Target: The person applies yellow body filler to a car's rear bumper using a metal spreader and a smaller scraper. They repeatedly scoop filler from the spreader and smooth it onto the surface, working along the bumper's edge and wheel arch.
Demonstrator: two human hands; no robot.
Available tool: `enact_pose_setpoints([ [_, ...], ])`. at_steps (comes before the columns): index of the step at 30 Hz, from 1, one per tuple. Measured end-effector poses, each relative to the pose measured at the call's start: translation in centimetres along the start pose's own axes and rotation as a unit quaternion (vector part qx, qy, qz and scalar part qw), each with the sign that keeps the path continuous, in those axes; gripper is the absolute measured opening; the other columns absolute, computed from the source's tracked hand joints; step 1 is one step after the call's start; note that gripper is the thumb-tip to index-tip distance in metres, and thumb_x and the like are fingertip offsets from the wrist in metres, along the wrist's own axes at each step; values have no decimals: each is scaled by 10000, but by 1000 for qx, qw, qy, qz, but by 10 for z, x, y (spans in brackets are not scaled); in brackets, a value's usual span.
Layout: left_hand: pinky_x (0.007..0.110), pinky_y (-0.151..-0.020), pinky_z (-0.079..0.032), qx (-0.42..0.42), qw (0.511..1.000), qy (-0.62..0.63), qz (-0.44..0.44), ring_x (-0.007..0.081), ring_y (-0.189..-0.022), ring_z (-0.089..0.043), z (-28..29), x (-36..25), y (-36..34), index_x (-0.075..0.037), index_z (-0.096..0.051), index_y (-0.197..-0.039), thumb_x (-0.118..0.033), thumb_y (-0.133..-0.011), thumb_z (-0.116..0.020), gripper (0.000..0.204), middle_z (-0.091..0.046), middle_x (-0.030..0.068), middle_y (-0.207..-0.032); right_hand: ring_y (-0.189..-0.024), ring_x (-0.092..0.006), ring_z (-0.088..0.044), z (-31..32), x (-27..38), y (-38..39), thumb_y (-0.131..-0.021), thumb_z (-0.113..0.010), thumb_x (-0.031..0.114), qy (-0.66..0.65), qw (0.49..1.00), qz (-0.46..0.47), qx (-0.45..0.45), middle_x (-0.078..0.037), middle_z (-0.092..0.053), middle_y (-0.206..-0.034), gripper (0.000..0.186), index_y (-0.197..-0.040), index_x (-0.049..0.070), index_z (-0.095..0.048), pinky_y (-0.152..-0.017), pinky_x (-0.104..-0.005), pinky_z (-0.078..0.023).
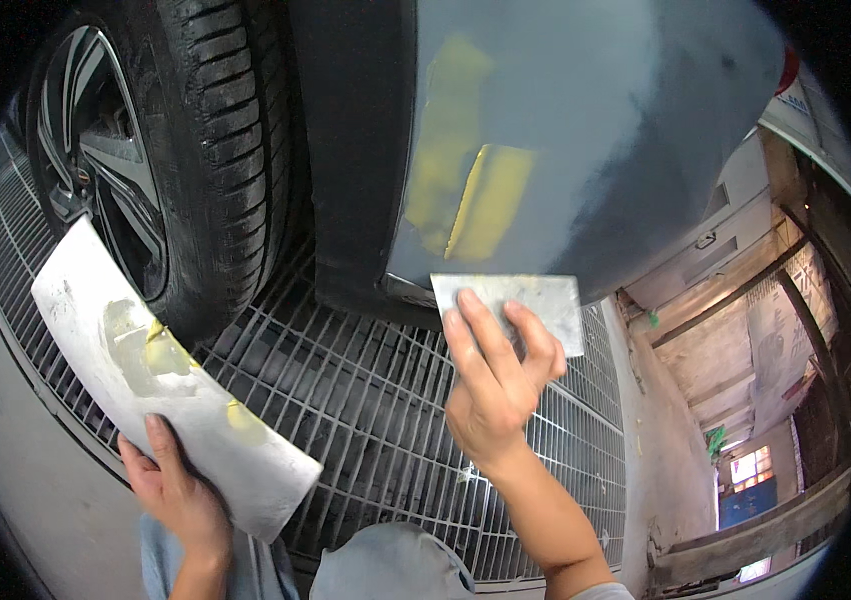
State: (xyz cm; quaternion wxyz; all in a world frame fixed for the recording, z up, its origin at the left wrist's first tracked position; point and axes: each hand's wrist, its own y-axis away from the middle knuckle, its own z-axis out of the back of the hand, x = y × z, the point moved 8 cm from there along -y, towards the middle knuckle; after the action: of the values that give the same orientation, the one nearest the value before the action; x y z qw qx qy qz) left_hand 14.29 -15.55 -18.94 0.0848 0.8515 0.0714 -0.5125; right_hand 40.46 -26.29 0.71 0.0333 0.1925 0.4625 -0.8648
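Note:
My left hand (174,490) grips a long pale mixing board (216,450) by its lower edge, thumb on top. Grey and yellow filler paste (161,350) is smeared across the board's middle. A flat, rectangular metal spreader (551,292) is held in my right hand (496,385), fingers pressed on its face. Its upper edge is at the lower part of a grey car bumper (546,130); I cannot tell whether they touch. Yellow filler (491,200) coats the panel just above, in a wide patch with a ridged strip.
A car wheel with a black tyre (221,150) stands at the left, beside the bumper. Metal floor grating (376,430) runs beneath the car and my hands. At the right are a stained wall (671,430), wooden beams (746,535) and white cabinets (696,260).

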Motion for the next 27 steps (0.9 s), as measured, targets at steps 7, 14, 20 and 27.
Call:
enact_pose_setpoints([
  [7, 285, -1017, -472, 93, 986, -3, -138, 117, -1098, -598, -73, -41, 28, 8, -591, -1336, -334, -1204, -511, 376, -682, 78, -1234, -1205, -390, -753, 53, 28, -5, -958, -664, -149, -505, 836, -182, 112, -279, -773, -1289, 386, -1315, -42, -763, -1050, -469, -604],
  [14, 283, -944, -518, 33, 992, 109, -49, 126, -1020, -640, -78, -63, 11, 19, -557, -1235, -362, -1200, -513, 385, -707, 105, -1159, -1144, -356, -766, 36, 23, -8, -864, -662, -157, -399, 891, -78, 202, -238, -783, -1263, 435, -1256, -25, -795, -991, -443, -602],
  [20, 288, -960, -527, 9, 996, 83, -41, 121, -1029, -655, -63, -61, 5, 10, -566, -1240, -366, -1193, -534, 381, -715, 111, -1172, -1273, -306, -618, 24, -16, -60, -817, -682, 73, 14, 992, 74, -99, -111, -771, -1346, 422, -1197, 122, -858, -1083, -411, -359],
  [27, 279, -1002, -507, -3, 996, 74, -40, 113, -1104, -641, -46, -44, 5, 28, -575, -1343, -349, -1196, -527, 408, -702, 101, -1255, -1298, -304, -634, 15, -14, -84, -854, -663, -43, 11, 989, 102, -108, -111, -788, -1346, 432, -1227, 78, -845, -1123, -397, -357],
])
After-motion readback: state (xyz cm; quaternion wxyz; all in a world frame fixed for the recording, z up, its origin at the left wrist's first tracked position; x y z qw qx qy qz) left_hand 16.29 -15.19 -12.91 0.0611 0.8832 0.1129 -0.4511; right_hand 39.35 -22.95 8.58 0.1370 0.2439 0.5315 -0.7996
